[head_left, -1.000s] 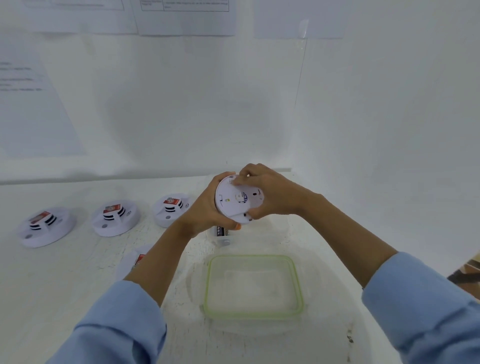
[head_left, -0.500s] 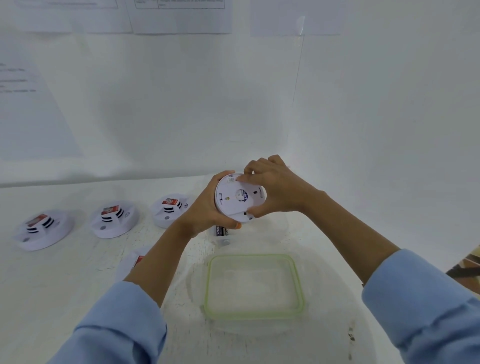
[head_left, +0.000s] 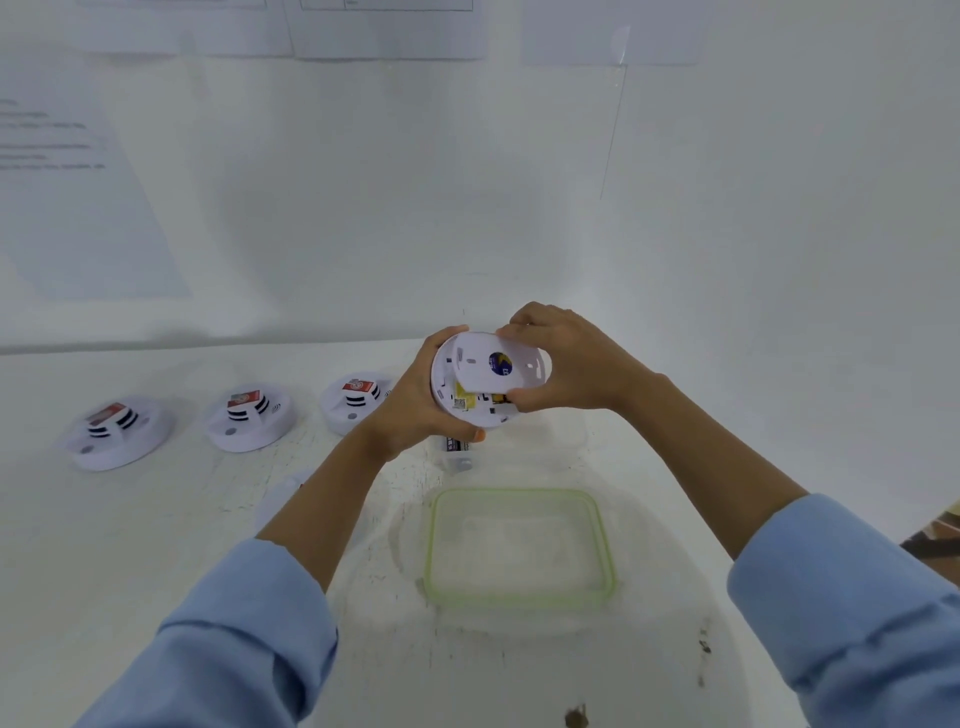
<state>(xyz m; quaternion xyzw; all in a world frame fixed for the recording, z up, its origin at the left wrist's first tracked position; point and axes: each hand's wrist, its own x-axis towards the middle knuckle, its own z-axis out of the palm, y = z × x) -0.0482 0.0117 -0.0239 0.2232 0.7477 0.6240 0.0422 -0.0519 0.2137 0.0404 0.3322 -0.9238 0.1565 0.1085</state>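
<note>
I hold a round white smoke detector (head_left: 457, 402) above the table, its back facing me. My left hand (head_left: 415, 405) grips the detector body from the left. My right hand (head_left: 566, 364) pinches its white back plate (head_left: 498, 364), which carries a blue round sticker and sits shifted to the upper right off the body. A yellow label and inner parts show below the plate. Both sleeves are light blue.
Three white smoke detectors (head_left: 117, 431) (head_left: 249, 415) (head_left: 353, 400) stand in a row at the left. A clear container with a green rim (head_left: 519, 545) lies in front of me. A battery (head_left: 457, 452) lies under my hands. Another white part (head_left: 280, 493) sits behind my left forearm. White walls close in behind and at the right.
The back plate has come off the detector body and shifted up and right in my right hand, exposing the inside. Both hands stay at about the same spot.
</note>
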